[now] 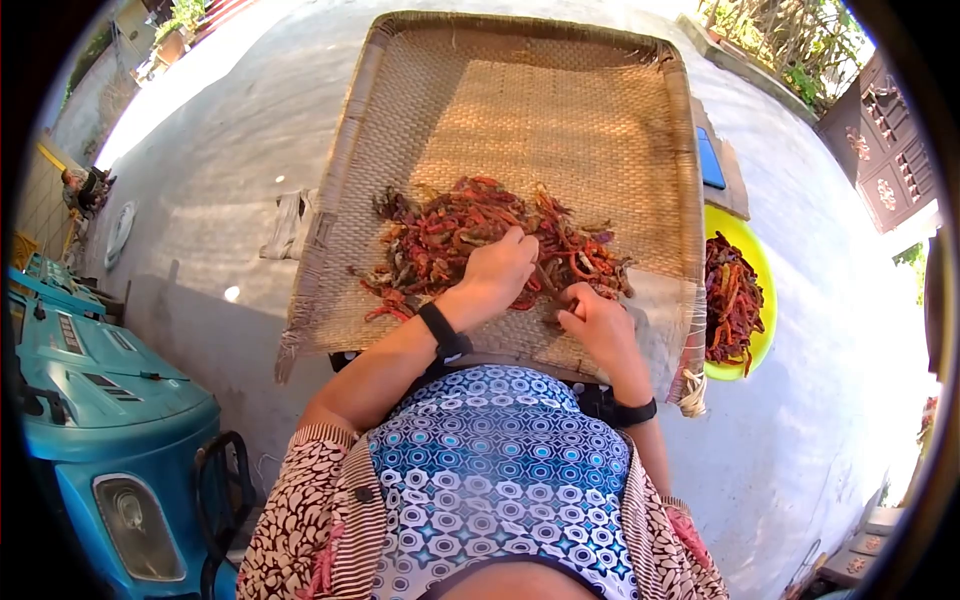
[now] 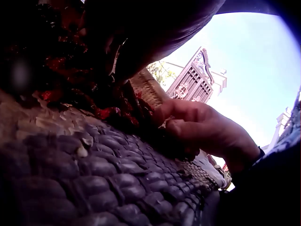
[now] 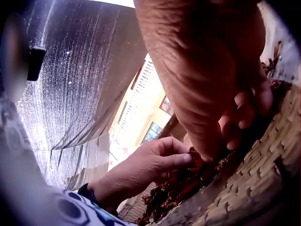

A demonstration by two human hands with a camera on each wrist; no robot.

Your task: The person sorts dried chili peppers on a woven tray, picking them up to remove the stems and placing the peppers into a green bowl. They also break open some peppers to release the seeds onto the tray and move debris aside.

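A loose pile of dried red chili peppers (image 1: 455,225) lies on the near half of a woven bamboo tray (image 1: 540,110). My left hand (image 1: 500,268) reaches over the pile's near side, and in the right wrist view its thumb and forefinger pinch a dried chili pepper (image 3: 195,162). Close by on the right, my right hand (image 1: 598,328) is low over the weave, thumb and forefinger curled together around a dark chili pepper (image 1: 553,316) at the pile's edge. Its other fingers bend under the palm and are partly hidden.
Right of the tray stands a yellow-green basin (image 1: 765,300) holding more dried chilies. Beyond it are cardboard (image 1: 735,185) and a blue flat object (image 1: 710,160). A teal vehicle (image 1: 100,400) stands at the left, and a grey cloth (image 1: 288,225) lies beside the tray's left edge.
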